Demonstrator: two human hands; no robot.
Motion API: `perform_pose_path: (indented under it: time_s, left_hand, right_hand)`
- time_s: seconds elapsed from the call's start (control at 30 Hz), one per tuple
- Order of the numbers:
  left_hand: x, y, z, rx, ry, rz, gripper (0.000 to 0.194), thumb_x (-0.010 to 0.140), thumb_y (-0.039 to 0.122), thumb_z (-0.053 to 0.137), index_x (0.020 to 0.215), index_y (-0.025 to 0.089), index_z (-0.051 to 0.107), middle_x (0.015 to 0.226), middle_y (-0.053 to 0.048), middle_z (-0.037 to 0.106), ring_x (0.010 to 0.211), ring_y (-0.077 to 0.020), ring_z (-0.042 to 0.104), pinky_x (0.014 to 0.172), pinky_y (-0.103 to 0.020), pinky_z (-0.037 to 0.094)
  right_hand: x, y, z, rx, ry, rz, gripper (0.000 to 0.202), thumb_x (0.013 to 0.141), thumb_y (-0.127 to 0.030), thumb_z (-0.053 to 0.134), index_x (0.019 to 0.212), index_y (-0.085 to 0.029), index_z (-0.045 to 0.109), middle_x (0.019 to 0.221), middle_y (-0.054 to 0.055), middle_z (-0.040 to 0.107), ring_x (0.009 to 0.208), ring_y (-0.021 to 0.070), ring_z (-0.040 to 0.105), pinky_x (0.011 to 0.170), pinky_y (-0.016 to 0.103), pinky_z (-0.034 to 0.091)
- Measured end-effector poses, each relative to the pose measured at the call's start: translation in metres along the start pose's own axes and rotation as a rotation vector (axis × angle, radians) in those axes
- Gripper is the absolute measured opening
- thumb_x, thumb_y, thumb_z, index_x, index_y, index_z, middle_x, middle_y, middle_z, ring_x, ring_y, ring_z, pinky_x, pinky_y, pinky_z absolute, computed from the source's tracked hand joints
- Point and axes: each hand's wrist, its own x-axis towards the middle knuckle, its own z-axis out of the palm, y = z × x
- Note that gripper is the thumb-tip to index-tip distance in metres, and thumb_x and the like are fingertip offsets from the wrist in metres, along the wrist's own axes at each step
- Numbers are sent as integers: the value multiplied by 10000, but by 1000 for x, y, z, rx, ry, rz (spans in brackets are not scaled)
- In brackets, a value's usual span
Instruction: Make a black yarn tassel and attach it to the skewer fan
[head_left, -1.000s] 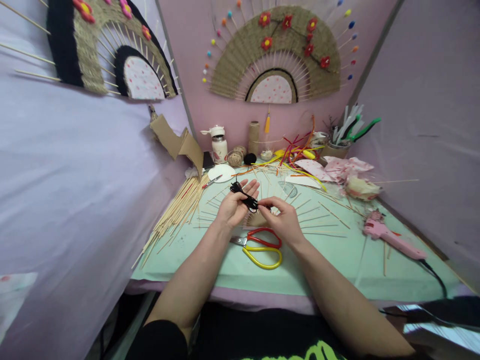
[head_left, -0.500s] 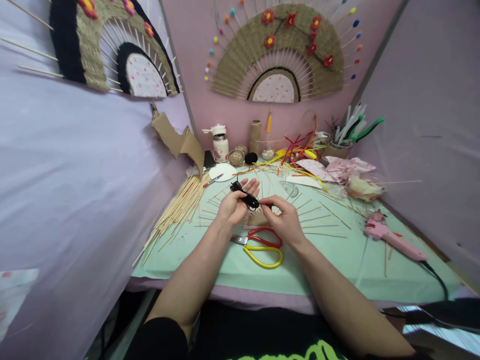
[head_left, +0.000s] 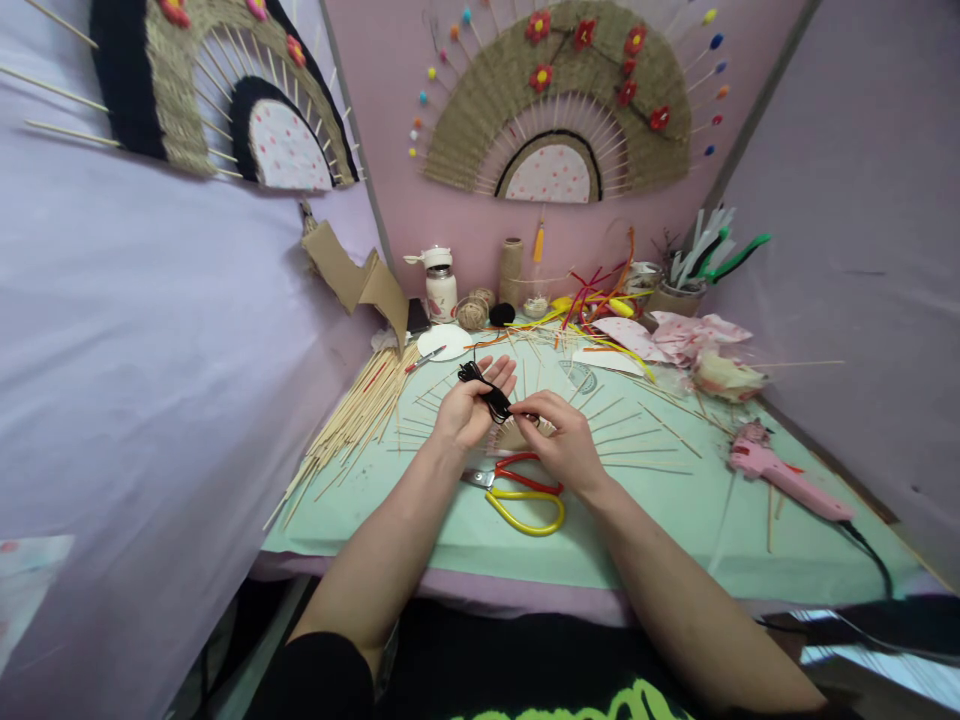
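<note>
Head view: left hand (head_left: 469, 410) holds a small bundle of black cord (head_left: 484, 390) across its half-open palm, fingers up. Right hand (head_left: 566, 440) pinches the cord's free end at thumb and forefinger, closed on it, just beside the left. Both hover over the middle of the green worktop (head_left: 675, 520), above a fan of thin sticks (head_left: 637, 430). Red-and-yellow scissors (head_left: 525, 492) lie just nearer the front edge, under the wrists. Loose stick pile (head_left: 352, 420) along the left edge. Pink glue gun (head_left: 780, 470) near the right edge. Twine balls (head_left: 472, 312) at the back edge.
</note>
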Motion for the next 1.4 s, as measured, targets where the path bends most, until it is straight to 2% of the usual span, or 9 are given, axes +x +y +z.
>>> perform_pose_path:
  time_s: [0.3, 0.7, 0.87, 1.0, 1.07, 1.2, 1.4]
  left_hand:
    - [2, 1, -1, -28, 25, 29, 486, 623, -127, 365, 982, 124, 574, 1188, -148, 670, 1196, -235, 605, 1065, -424, 456]
    - [3, 2, 0, -61, 32, 30, 427, 636, -136, 361, 906, 115, 576, 1140, -150, 678, 1172, -237, 621, 1003, -355, 500]
    - [2, 3, 2, -79, 46, 30, 447, 643, -134, 354, 923, 125, 587, 1034, -115, 708, 1086, -198, 667, 957, -326, 520]
    - [0, 5, 3, -90, 79, 20, 464, 647, -124, 356, 937, 136, 607, 890, -68, 717, 923, -143, 705, 898, -280, 532]
    - [0, 5, 4, -83, 91, 21, 454, 645, -122, 358, 918, 133, 615, 826, -53, 706, 829, -122, 704, 859, -254, 535]
    - [-2, 1, 6, -80, 70, 25, 428, 637, -128, 365, 870, 129, 615, 797, -45, 689, 775, -115, 691, 826, -251, 538]
    - [-5, -13, 7, -50, 56, 6, 420, 628, -128, 391, 858, 139, 620, 745, -21, 655, 689, -92, 650, 722, -218, 528]
  right_hand:
    - [-1, 4, 2, -22, -5, 17, 136, 867, -157, 569, 871, -224, 687, 837, 42, 660, 813, 185, 620, 762, 329, 491]
    - [-1, 5, 3, -17, -49, 30, 133, 860, -166, 563, 862, -216, 687, 825, 43, 655, 804, 187, 613, 748, 319, 478]
    - [-1, 6, 4, -26, -48, 81, 149, 846, -163, 546, 836, -215, 686, 796, 37, 647, 763, 182, 601, 743, 320, 472]
    - [0, 5, 3, -60, -80, 120, 125, 816, -189, 550, 831, -216, 671, 813, 43, 652, 794, 203, 599, 774, 349, 464]
    - [1, 4, 2, -94, -48, 169, 112, 776, -232, 590, 869, -219, 652, 870, 51, 659, 849, 228, 590, 815, 385, 454]
    - [2, 0, -1, -57, 41, 274, 250, 728, -311, 625, 959, -220, 591, 992, 64, 643, 947, 255, 567, 880, 431, 434]
    - [2, -2, 2, 103, 92, 294, 183, 755, -317, 612, 901, -212, 579, 910, 41, 633, 891, 214, 574, 860, 377, 444]
